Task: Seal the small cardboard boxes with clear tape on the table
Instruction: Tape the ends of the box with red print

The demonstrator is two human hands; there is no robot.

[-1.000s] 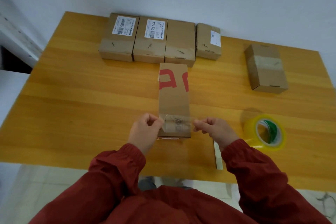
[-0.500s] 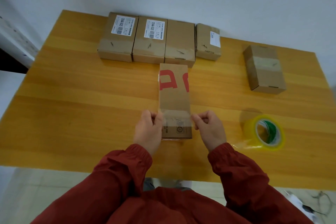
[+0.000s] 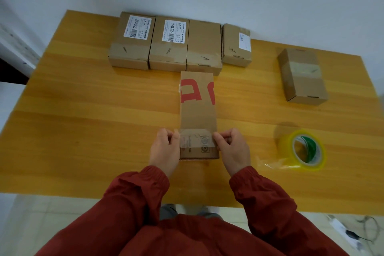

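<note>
I see the long box [image 3: 197, 110] lying in the middle of the bench [image 3: 83, 120], with a clear strip [image 3: 196, 138] stretched across its near end. My left hand [image 3: 165, 148] pinches the strip's left end at the box's side, and my right hand [image 3: 233, 148] pinches the right end likewise. The tape roll [image 3: 303, 149] lies to the right, well apart. Along the far edge stand four boxes [image 3: 204, 45], with a fifth box [image 3: 302, 77] far right.

The centre box [image 3: 197, 114] is brown cardboard with bold red marks, its tape strip [image 3: 196, 138] clear. At 3 o'clock the tape roll [image 3: 285, 148] is yellowish round a green core; the table [image 3: 83, 110] is honey-orange wood grain.
</note>
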